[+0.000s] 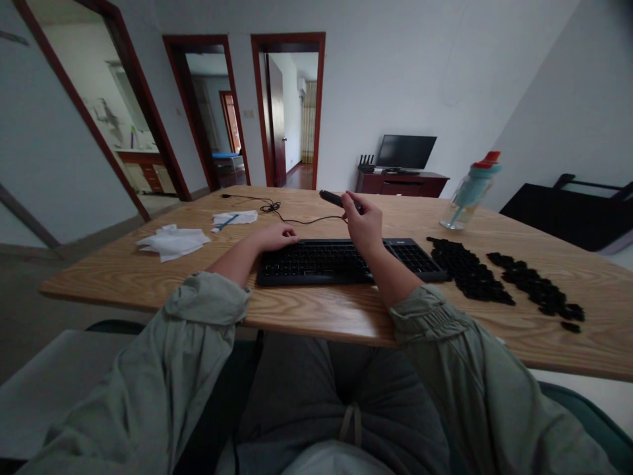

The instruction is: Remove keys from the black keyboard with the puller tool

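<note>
The table (316, 316) is big, made of light wood with wavy lines in it. Its top looks smooth and a bit shiny.

The keyboard (346, 261) is long, flat and black. It lies on the table in front of the person, close to the near edge. Its keys look taken off, so the top shows rows of small holes. A thin black cord (297, 220) runs from it and curls into a little knot farther back.

To the right of the keyboard lie the keys (499, 274). They are small black squares, spread flat in two dark patches.

A bottle (471, 192) stands behind the keys. It is pale blue-green and see-through, with a red cap.

On the left side lie white cloths (173, 241), soft and crumpled.

The left hand (277, 236) rests on the left end of the keyboard, fingers curled down onto it.

The right hand (363, 223) is lifted above the keyboard. Its fingers are closed around a tool (332, 197), a short, dark, round stick like a fat pen.
</note>
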The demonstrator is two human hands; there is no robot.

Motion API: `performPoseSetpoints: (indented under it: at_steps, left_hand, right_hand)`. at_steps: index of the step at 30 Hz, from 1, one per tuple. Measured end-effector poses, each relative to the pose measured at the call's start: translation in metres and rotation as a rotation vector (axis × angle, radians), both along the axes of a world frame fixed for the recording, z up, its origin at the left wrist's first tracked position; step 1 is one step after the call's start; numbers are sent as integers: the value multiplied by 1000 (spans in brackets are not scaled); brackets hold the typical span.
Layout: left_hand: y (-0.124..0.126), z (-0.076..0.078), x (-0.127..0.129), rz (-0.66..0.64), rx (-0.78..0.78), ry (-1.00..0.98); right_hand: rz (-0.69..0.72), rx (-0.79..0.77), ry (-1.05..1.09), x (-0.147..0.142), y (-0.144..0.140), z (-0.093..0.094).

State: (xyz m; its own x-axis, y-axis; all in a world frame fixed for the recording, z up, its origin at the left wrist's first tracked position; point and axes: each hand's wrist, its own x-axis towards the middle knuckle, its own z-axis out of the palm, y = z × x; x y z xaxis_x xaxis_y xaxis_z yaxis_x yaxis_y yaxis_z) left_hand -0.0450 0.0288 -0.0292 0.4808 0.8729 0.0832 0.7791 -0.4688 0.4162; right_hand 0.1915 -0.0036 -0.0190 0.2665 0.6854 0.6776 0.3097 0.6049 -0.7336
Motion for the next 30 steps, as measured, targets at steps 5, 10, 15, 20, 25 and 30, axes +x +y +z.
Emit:
performPoseSetpoints:
  at_steps: [5,10,15,20,25,30]
  left_hand:
    - [-14,4,1,11,-44,65]
    - [-65,8,-6,20,78,97]
    - [-118,6,-15,-9,127,154]
    - [-147,2,-3,-174,178,258]
    - [-131,8,20,-225,188,287]
    - [-106,13,27,-225,167,283]
  right_hand:
    - [-17,6,-82,4,-5,-2]
    - [-143,83,-41,22,-17,5]
    - [-264,176,59,31,-20,12]
    - [-227,165,8,28,-20,12]
    - [-251,180,-6,31,-21,13]
    - [-236,192,2,33,-23,15]
